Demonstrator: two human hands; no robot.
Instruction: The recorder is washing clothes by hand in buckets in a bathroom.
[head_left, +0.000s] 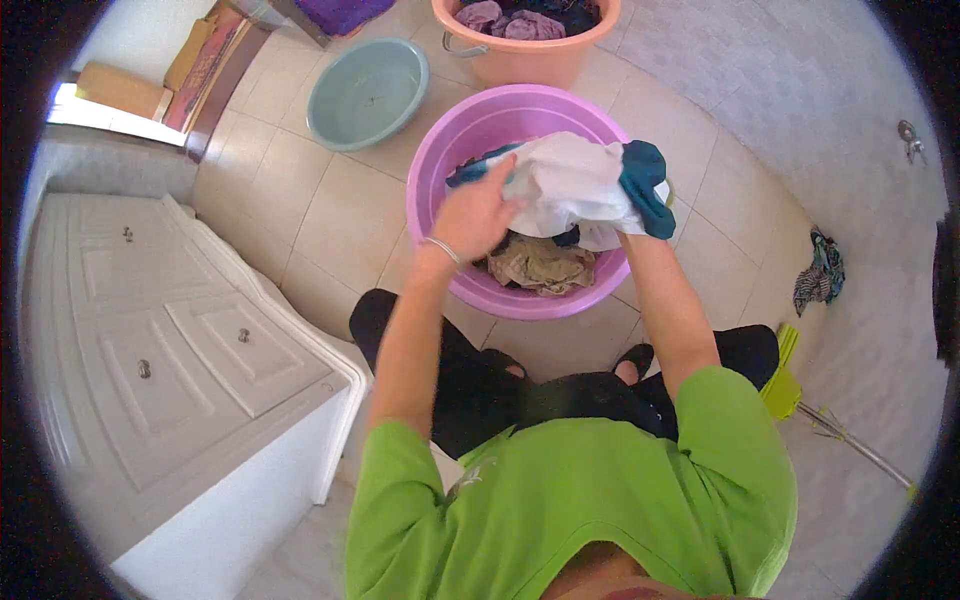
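Observation:
A white garment with dark teal parts is held up over a pink plastic basin. My left hand, slightly blurred and with a thin bracelet at the wrist, is at the garment's left side. Its thumb and fingers are spread. The cloth covers my right hand, so its fingers are hidden; only the wrist and forearm come out below the fabric. Crumpled beige cloth lies in the basin beneath, and darker cloth shows at its left side.
Beyond the basin stands an orange bucket of dark and mauve laundry. An aqua basin sits on the tiled floor. White cabinets flank the left. A green mop and patterned cloth lie by the right wall.

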